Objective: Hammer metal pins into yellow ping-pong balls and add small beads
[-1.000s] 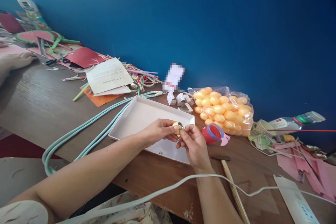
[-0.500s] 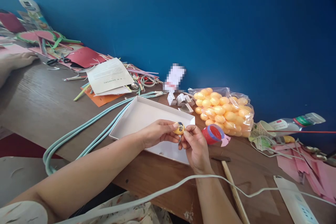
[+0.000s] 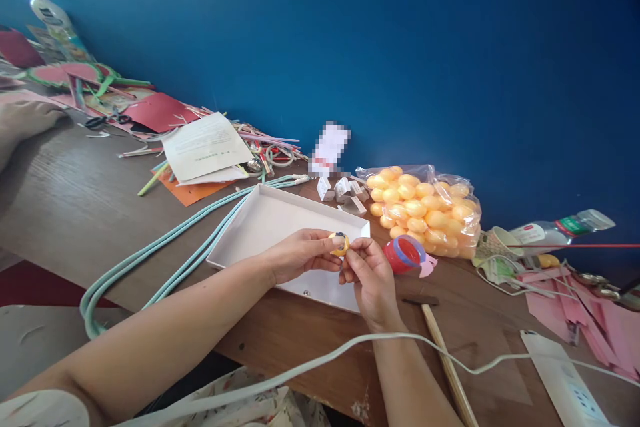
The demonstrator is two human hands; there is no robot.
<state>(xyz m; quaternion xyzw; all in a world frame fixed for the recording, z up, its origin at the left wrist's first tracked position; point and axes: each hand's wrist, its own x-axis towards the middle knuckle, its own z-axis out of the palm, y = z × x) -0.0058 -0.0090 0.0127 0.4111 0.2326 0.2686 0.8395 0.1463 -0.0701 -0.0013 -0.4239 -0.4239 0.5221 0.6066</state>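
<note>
My left hand point(image 3: 309, 253) pinches a small yellow ball point(image 3: 341, 247) with a dark, shiny patch, its thumb lying across the front. Close against the ball's right side, my right hand point(image 3: 370, 273) is closed, thumb and fingertips pressed together. What those fingers grip is partly hidden; they appear to touch the ball's edge. Both hands hover over a shallow white box lid point(image 3: 280, 203) on the table. In the lid's near part lies a tiny silvery bead point(image 3: 307, 292). A red cup with a blue rim point(image 3: 403, 253) stands just right of my right hand.
Behind the cup is a clear bag of orange-yellow balls point(image 3: 425, 207). A hammer point(image 3: 447, 360) and power strip point(image 3: 563, 373) lie at right; a white cable point(image 3: 345, 350) crosses my right forearm. Teal cords point(image 3: 165, 247), papers point(image 3: 207, 143) and another person's hand point(image 3: 35, 119) are left.
The yellow ball has turned slightly in my fingers, with less of its shiny patch showing and my left thumb further over it. Both hands stay almost in place.
</note>
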